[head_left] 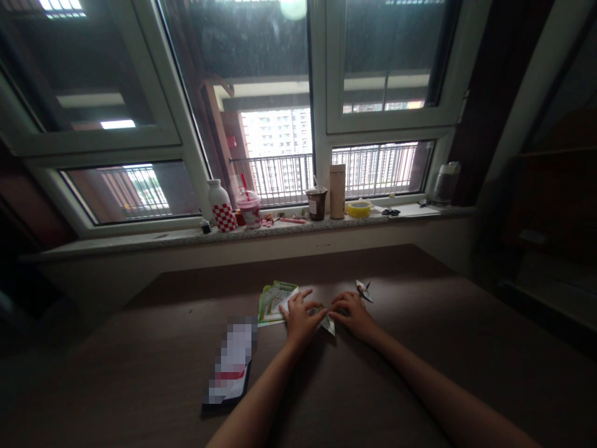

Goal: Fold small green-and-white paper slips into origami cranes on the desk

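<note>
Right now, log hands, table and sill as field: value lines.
left hand: left hand, fingers at folded paper
right hand: right hand, fingers at same paper, opposite side
beyond right hand: second folded piece
beside left hand: green-and-white sheets
left of left forearm: phone, screen pixelated
sill: includes checkered bottle, yellow tape roll

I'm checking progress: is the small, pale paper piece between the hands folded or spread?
Apparently folded: the paper piece shows a sharp triangular corner; the left hand and right hand partly cover it, exact folds unclear.

The cards (267, 305) are green-and-white, the table (433, 330) brown — the bottle (221, 202) white, red-checked.
</note>
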A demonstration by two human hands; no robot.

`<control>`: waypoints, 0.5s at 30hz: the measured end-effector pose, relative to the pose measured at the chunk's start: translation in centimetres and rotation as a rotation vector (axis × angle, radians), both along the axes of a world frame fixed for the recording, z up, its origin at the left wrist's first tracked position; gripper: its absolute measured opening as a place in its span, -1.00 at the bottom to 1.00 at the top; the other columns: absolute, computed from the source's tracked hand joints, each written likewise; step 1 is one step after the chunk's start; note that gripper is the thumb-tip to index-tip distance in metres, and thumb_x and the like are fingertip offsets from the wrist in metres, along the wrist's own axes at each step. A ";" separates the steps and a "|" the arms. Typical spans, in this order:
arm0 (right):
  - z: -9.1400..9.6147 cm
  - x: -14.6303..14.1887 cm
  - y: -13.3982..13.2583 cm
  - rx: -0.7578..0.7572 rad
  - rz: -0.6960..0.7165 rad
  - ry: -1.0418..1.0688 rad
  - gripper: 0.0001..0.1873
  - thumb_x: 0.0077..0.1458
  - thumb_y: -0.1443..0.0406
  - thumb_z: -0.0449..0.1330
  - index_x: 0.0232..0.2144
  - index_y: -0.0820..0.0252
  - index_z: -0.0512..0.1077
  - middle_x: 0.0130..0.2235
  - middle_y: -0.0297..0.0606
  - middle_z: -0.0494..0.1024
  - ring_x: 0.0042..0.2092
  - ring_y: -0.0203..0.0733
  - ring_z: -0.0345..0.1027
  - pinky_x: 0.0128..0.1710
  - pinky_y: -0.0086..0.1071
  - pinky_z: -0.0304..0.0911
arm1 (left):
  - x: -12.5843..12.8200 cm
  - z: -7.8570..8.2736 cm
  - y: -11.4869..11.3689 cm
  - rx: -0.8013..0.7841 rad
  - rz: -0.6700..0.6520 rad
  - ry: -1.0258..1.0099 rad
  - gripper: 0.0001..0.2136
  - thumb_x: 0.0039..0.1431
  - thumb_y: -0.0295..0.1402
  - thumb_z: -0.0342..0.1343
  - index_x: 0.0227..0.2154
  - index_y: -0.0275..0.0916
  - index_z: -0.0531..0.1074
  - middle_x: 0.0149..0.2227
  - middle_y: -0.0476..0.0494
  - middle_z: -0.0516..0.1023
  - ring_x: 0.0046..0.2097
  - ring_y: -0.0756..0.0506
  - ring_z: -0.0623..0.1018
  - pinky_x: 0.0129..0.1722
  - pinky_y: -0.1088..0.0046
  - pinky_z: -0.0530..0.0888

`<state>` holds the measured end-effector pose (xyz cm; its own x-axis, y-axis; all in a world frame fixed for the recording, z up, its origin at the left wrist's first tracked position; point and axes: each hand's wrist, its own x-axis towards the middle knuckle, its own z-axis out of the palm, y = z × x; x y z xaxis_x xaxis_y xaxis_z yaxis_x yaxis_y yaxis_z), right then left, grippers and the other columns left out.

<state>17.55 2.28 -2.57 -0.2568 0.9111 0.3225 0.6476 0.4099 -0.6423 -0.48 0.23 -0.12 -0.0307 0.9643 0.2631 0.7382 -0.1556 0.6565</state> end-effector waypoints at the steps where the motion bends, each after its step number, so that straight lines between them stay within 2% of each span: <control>1: 0.0 0.0 0.0 0.000 0.005 0.001 -0.89 0.09 0.17 0.29 -0.35 0.03 0.59 -0.09 -0.24 0.53 0.09 -0.02 0.20 0.18 -0.12 0.01 | 0.0 0.0 0.0 -0.003 -0.003 0.003 -0.91 0.09 -0.20 0.22 -0.39 -0.01 0.59 0.22 0.03 0.39 0.31 -0.27 0.17 0.27 -0.31 -0.19; 7: -0.1 0.0 0.1 -0.005 0.011 -0.004 -0.88 0.09 0.16 0.29 -0.36 0.01 0.59 -0.08 -0.25 0.53 0.09 -0.02 0.19 0.18 -0.11 0.00 | -0.1 0.0 0.2 -0.030 0.000 0.003 -0.89 0.12 -0.19 0.19 -0.39 -0.02 0.59 0.22 0.02 0.39 0.32 -0.27 0.17 0.28 -0.30 -0.19; 15: 0.2 0.0 -0.1 -0.011 0.012 0.006 -0.88 0.08 0.16 0.29 -0.36 0.02 0.60 -0.09 -0.24 0.53 0.09 0.00 0.20 0.17 -0.11 0.00 | -0.1 0.1 0.0 0.041 0.059 -0.038 -0.90 0.10 -0.21 0.21 -0.41 0.02 0.62 0.21 0.04 0.40 0.29 -0.29 0.22 0.29 -0.24 -0.13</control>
<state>17.52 2.18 -2.38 -0.2657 0.9114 0.3143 0.6385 0.4106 -0.6509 -0.55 0.21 -0.04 -0.0984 0.9488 0.3003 0.7214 -0.1399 0.6782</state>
